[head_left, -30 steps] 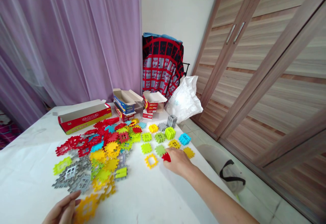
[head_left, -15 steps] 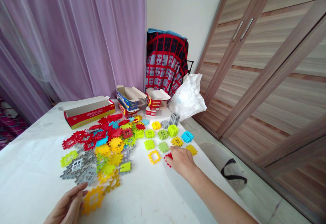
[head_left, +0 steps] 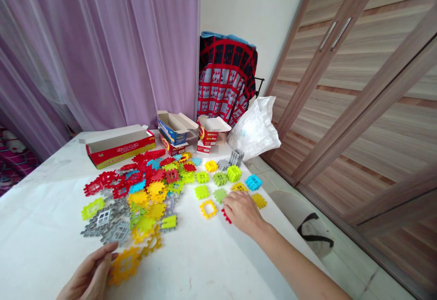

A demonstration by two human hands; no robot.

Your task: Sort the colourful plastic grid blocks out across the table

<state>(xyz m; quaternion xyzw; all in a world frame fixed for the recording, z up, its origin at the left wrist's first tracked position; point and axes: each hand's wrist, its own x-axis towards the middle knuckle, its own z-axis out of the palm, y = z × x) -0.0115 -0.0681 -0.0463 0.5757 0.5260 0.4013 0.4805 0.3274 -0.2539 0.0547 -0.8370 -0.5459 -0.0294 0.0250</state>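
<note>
On the right part of the table, my right hand is closed over a red interlocking toy block piece, with only its notched left edge showing. My left hand rests at the near left, fingers apart, its tips beside the edge of a yellow window-shaped piece. A yellow square frame piece lies left of the right hand. Around that hand are a light green flat piece, a yellow flat piece and a blue stack. Part of another yellow piece is hidden behind the hand.
A mixed heap of notched pieces spreads over the table's left middle. Behind it stand a long red open box, a blue box and red boxes. A white plastic bag sits at the back right, near the table's edge.
My right hand has shifted slightly and flattened over the red piece, covering more of it. The left hand stays by the yellow window piece. The view has turned slightly.
</note>
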